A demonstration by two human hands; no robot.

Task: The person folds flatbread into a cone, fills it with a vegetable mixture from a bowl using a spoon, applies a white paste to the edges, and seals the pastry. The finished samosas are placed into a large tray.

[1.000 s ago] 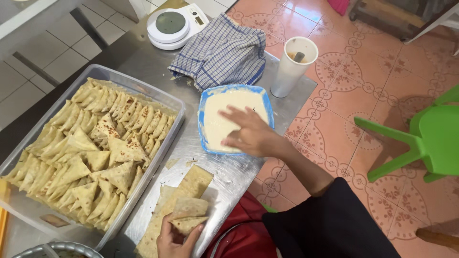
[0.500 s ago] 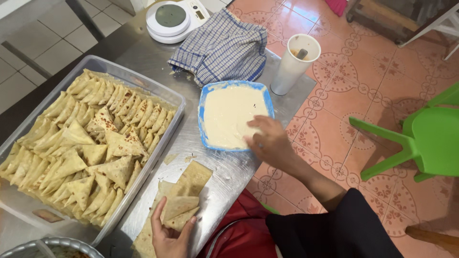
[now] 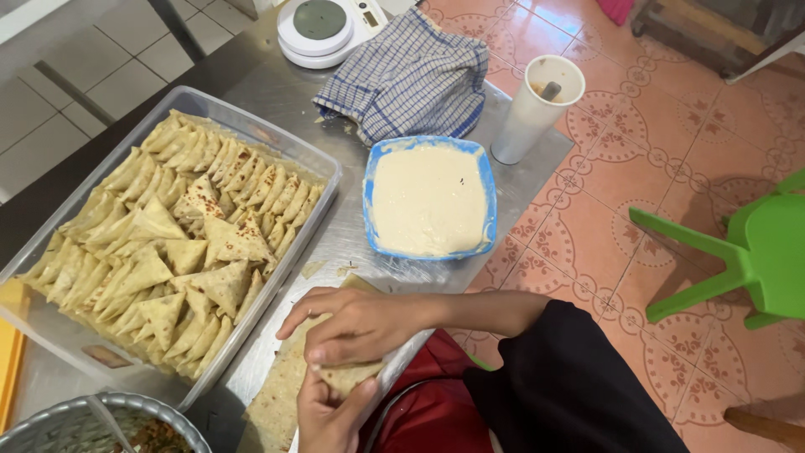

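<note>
Head view: folded pastry sheet being pinched at metal table front edge. Right hand being curled over it, fingers bent. Left hand being closed under it. Blue paste bowl being left just behind. Clear tray of folded triangles being left beside, left.

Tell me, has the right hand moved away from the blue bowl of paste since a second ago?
Yes. The right hand has left the blue bowl and come back toward the person, and now rests on the pastry sheet at the table's near edge.
</note>
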